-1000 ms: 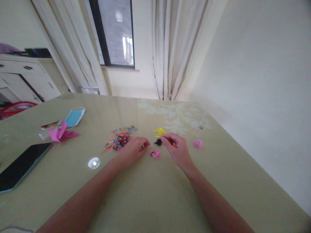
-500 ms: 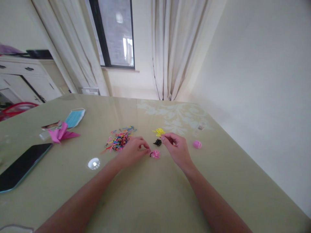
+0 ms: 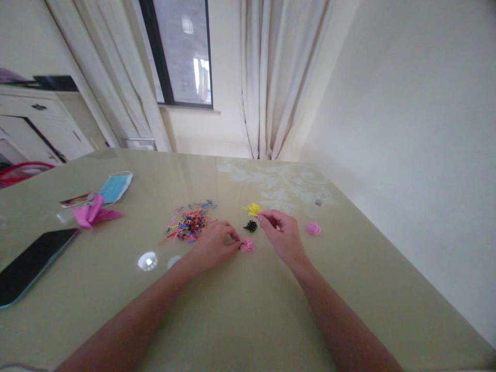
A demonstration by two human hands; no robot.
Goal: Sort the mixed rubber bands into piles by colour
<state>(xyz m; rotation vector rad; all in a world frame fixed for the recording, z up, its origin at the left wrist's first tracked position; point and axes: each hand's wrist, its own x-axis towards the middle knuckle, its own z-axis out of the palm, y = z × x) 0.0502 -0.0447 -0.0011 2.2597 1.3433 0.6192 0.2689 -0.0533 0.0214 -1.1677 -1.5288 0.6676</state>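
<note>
My left hand point(image 3: 217, 243) rests low over the table, thumb and forefinger pinched at a small black rubber band point(image 3: 241, 245) on the left edge of a pink rubber band pile point(image 3: 248, 245). My right hand point(image 3: 282, 230) is closed in a pinch just right of the yellow rubber band pile point(image 3: 252, 208); whatever its fingertips hold is too small to make out. Between the hands lies a black rubber band pile point(image 3: 251, 226). Beyond my left hand spreads a larger mixed heap of coloured rubber bands point(image 3: 191, 222), partly hidden by the hand.
A pink ball-like bundle point(image 3: 313, 228) lies right of my right hand. On the left are a phone point(image 3: 34, 263), a pink folded paper piece point(image 3: 95, 213) and a blue face mask point(image 3: 116, 187). A wall point(image 3: 426, 155) borders the table's right side.
My left fingertips have moved slightly down to the black band by the pink pile and closed on it. My right hand has hardly moved. The view has shifted slightly.
</note>
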